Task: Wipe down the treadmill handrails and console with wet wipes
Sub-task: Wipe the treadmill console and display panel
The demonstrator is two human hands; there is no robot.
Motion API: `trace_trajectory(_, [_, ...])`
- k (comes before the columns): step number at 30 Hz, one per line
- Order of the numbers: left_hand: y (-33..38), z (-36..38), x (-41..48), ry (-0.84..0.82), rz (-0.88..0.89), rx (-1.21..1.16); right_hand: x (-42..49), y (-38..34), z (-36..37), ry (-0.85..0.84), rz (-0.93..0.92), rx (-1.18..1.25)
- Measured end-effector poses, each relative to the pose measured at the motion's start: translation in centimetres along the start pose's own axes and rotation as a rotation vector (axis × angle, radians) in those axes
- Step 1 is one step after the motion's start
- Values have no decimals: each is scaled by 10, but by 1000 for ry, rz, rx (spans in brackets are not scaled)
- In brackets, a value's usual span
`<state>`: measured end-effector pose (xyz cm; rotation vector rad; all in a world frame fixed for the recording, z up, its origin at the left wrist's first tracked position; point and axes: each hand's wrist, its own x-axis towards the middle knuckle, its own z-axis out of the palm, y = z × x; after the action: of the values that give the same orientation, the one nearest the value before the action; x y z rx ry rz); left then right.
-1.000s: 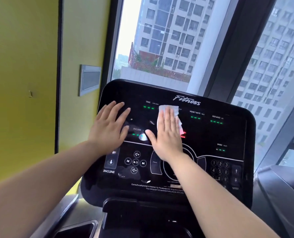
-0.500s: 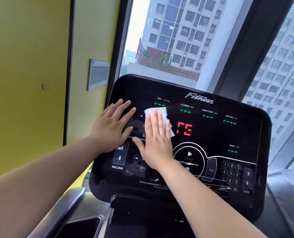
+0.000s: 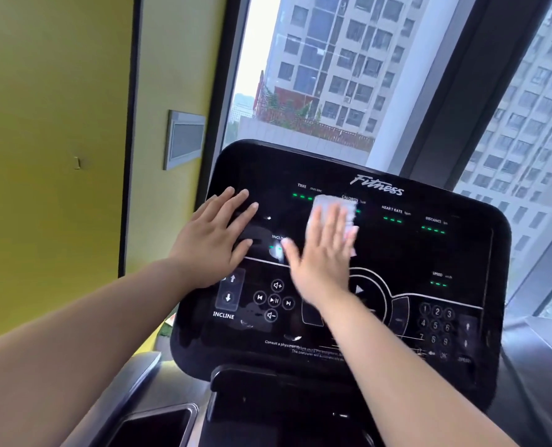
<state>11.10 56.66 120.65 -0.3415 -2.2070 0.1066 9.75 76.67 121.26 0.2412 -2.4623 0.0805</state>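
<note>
- I see a tall window (image 3: 256,53), daylit, with grey tower blocks (image 3: 339,59) beyond it.
- Left of the window, a yellow-green wall (image 3: 52,124) carries a grey framed panel (image 3: 185,140).

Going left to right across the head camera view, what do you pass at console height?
Yellow-green wall → grey rectangular wall panel → left hand flat on the black treadmill console → right hand pressing the white wet wipe → number keypad.

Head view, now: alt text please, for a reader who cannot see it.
A person's right hand presses a white wet wipe flat against the upper middle of a black treadmill console, near the CALORIES readout. The left hand rests flat on the console's upper left. Behind are a yellow wall and a window onto high-rise buildings.
</note>
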Motion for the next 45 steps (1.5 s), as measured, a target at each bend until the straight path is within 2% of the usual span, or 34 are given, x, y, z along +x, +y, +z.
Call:
trace_trajectory(4, [0,0,0,-16,7,-18,-25,10,18,-20,-379,-113])
trace_trajectory(6, [-1,-1,0,-24,5,-19,-13,32,10,9,-454,-183])
trace_trajectory(8, [-3,-3,0,-26,15,-31,3,52,-6,44,-386,-220])
trace_trajectory(10, [-4,-5,0,-36,22,-41,18,58,-19,-11,-187,-208])
trace_trajectory(13, [-5,-12,0,-71,-7,-75,30,24,-25,-57,85,-84])
trace_trajectory(15, [-7,-16,1,-87,-39,-118,23,-10,-19,-80,24,-7])
trace_trajectory(17, [-9,-19,2,-69,-25,-148,4,-33,-3,-88,-166,-39])
trace_trajectory(20, [-12,-19,-1,-58,19,-98,-11,-19,13,-43,-424,-145])
trace_trajectory(22, [-13,-19,-8,-65,35,-91,-3,1,8,-14,-530,-185])
trace_trajectory(25, [-14,-16,-17,-74,4,-114,22,22,-15,-19,-473,-266])
trace_trajectory(27, [-14,-14,-20,-61,-10,-114,36,14,-26,-92,-299,-229])
trace_trajectory(30, [-12,-13,-21,-50,-23,-110,37,-17,-24,-87,-123,-97])
trace_trajectory(32, [-11,-13,-21,-44,-32,-106,23,-36,-12,-94,-182,-73])
trace_trajectory(34, [-10,-11,-21,-31,-35,-126,1,-42,3,-45,-348,-111])
trace_trajectory(39, [-13,-11,-20,-30,-20,-135,-9,-5,9,-62,-712,-246])
trace_trajectory(42, [-14,-12,-20,-34,-14,-121,24,4,-17,-23,-631,-331])
trace_trajectory(45, [-12,-12,-20,-33,-32,-127,43,-8,-29,-129,-406,-267])
